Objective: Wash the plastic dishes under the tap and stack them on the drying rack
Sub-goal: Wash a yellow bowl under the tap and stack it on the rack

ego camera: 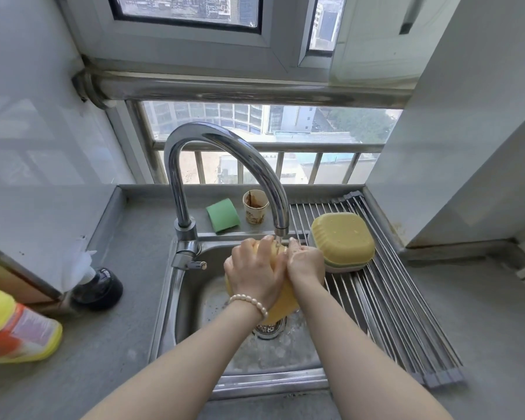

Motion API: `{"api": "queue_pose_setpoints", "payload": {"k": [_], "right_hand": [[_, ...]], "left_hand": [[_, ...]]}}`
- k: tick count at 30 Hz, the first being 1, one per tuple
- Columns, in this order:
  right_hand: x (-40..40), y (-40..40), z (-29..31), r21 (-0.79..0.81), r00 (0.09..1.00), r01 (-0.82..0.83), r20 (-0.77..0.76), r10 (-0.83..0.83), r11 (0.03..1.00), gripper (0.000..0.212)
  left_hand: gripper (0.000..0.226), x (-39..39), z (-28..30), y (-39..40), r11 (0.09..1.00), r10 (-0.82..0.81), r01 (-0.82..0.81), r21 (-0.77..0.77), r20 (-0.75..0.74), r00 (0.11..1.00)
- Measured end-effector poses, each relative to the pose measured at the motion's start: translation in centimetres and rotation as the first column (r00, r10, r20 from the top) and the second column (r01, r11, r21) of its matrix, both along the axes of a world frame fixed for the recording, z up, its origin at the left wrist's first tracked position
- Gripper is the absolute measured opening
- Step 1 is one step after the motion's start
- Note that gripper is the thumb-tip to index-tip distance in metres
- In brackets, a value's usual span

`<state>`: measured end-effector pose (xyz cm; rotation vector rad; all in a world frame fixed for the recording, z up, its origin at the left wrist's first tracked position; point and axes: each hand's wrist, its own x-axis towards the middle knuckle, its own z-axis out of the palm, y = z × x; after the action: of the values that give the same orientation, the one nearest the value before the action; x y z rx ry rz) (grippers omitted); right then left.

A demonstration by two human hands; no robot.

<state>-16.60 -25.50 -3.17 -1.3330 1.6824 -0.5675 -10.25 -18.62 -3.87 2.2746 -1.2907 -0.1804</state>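
Both hands grip my yellow dish point(278, 310) over the sink point(191, 304): left hand point(255, 272) curled over its top, right hand point(305, 262) clasping its right edge, under the tap point(225, 165) stream. Just right of my right hand, a stack of dishes point(343, 241) sits upside down on the rack point(388, 298). Beyond my hands stand a sponge point(223, 219) and cup point(255, 206).

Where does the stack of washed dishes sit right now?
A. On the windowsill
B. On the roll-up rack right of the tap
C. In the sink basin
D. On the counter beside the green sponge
B: the upturned stack of dishes, yellow on top, rests on the rack.
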Motion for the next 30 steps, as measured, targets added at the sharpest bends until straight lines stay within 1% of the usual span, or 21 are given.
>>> {"api": "queue_pose_setpoints", "payload": {"k": [2, 4, 5, 7, 9, 11, 14, 16, 17, 18, 19, 20, 21, 22, 23, 24, 25, 26, 27, 28, 30], "right_hand": [[-0.1, 0.5, -0.2, -0.041, 0.999, 0.035, 0.012, -0.035, 0.999, 0.045], [-0.2, 1.2, 0.2, -0.118, 0.999, 0.044, 0.006, -0.043, 0.992, 0.046], [-0.4, 1.6, 0.5, -0.152, 0.999, 0.036, -0.003, -0.037, 0.988, 0.045], [-0.6, 1.8, 1.0, -0.200, 1.000, 0.023, -0.009, -0.025, 0.980, 0.042], [-0.8, 1.7, 1.2, -0.207, 1.000, 0.024, -0.004, -0.025, 0.978, 0.042], [-1.0, 1.5, 0.9, -0.181, 0.999, 0.049, 0.007, -0.048, 0.982, 0.044], [-1.2, 1.4, 0.4, -0.120, 0.992, 0.119, 0.055, -0.113, 0.986, 0.048], [-1.1, 1.4, 0.3, -0.086, 0.988, 0.137, 0.084, -0.130, 0.987, 0.048], [-1.1, 1.5, 0.3, -0.068, 0.987, 0.141, 0.089, -0.135, 0.988, 0.048], [-1.2, 1.5, 0.3, -0.047, 0.983, 0.156, 0.103, -0.150, 0.987, 0.047], [-1.2, 1.4, 0.4, -0.015, 0.972, 0.194, 0.136, -0.191, 0.981, 0.045], [-1.4, 1.1, 0.4, 0.039, 0.948, 0.252, 0.189, -0.255, 0.967, 0.043], [-1.5, 0.9, 0.4, 0.107, 0.909, 0.310, 0.257, -0.327, 0.945, 0.041], [-1.7, 0.7, 0.5, 0.175, 0.867, 0.346, 0.315, -0.386, 0.922, 0.037], [-1.8, 0.8, 0.7, 0.229, 0.835, 0.360, 0.354, -0.422, 0.904, 0.034], [-1.8, 0.9, 0.8, 0.265, 0.815, 0.364, 0.373, -0.443, 0.893, 0.033], [-1.7, 1.0, 0.8, 0.287, 0.803, 0.367, 0.383, -0.457, 0.885, 0.032], [-1.6, 1.2, 0.6, 0.299, 0.796, 0.371, 0.384, -0.467, 0.879, 0.033], [-1.5, 1.5, 0.5, 0.304, 0.795, 0.378, 0.378, -0.475, 0.875, 0.034], [-1.4, 1.9, 0.3, 0.301, 0.794, 0.385, 0.373, -0.479, 0.872, 0.036], [-1.2, 2.5, -0.4, 0.227, 0.820, 0.391, 0.355, -0.450, 0.892, 0.042]], "left_hand": [[0.077, 0.1, 0.1, -0.2, 0.997, 0.045, -0.037, 0.063, -0.129, 0.991], [0.060, 0.6, 0.3, -0.9, 0.994, 0.097, -0.081, 0.070, -0.273, 0.957], [0.050, 0.9, 0.3, -1.2, 0.994, 0.106, -0.095, 0.050, -0.304, 0.947], [0.042, 1.2, 0.6, -1.6, 0.995, 0.096, -0.103, -0.003, -0.327, 0.940], [0.046, 1.5, 1.0, -1.9, 0.996, 0.059, -0.078, -0.039, -0.363, 0.930], [0.051, 1.7, 1.4, -2.2, 0.998, 0.041, -0.053, -0.017, -0.412, 0.910], [0.053, 2.3, 1.9, -2.4, 0.999, 0.039, -0.046, 0.000, -0.519, 0.854], [0.054, 2.8, 2.0, -2.4, 0.999, 0.010, -0.033, -0.028, -0.573, 0.820], [0.054, 3.0, 2.0, -2.3, 0.998, -0.018, -0.020, -0.060, -0.577, 0.816], [0.054, 3.3, 2.0, -2.2, 0.996, -0.050, -0.002, -0.092, -0.551, 0.833], [0.052, 3.4, 1.9, -1.9, 0.994, -0.075, 0.027, -0.106, -0.484, 0.872], [0.051, 3.5, 1.7, -1.6, 0.995, -0.083, 0.054, -0.085, -0.388, 0.918], [0.054, 3.5, 1.4, -1.1, 0.997, -0.069, 0.059, -0.045, -0.291, 0.954], [0.065, 3.5, 1.0, -0.7, 0.999, -0.046, 0.046, -0.008, -0.238, 0.970], [0.079, 3.3, 0.6, -0.1, 1.000, -0.009, 0.015, 0.022, -0.282, 0.960], [0.087, 3.1, 0.4, 0.2, 0.999, 0.045, -0.037, 0.028, -0.400, 0.915], [0.088, 2.8, 0.4, 0.2, 0.994, 0.103, -0.104, 0.028, -0.534, 0.839], [0.082, 2.4, 0.6, 0.1, 0.986, 0.142, -0.168, 0.019, -0.637, 0.758], [0.071, 2.1, 0.8, 0.0, 0.973, 0.174, -0.231, 0.008, -0.684, 0.708], [0.059, 2.0, 0.9, -0.1, 0.958, 0.207, -0.285, 0.000, -0.689, 0.694], [0.040, 2.0, 1.3, -0.3, 0.941, 0.252, -0.339, -0.019, -0.630, 0.735]]}}
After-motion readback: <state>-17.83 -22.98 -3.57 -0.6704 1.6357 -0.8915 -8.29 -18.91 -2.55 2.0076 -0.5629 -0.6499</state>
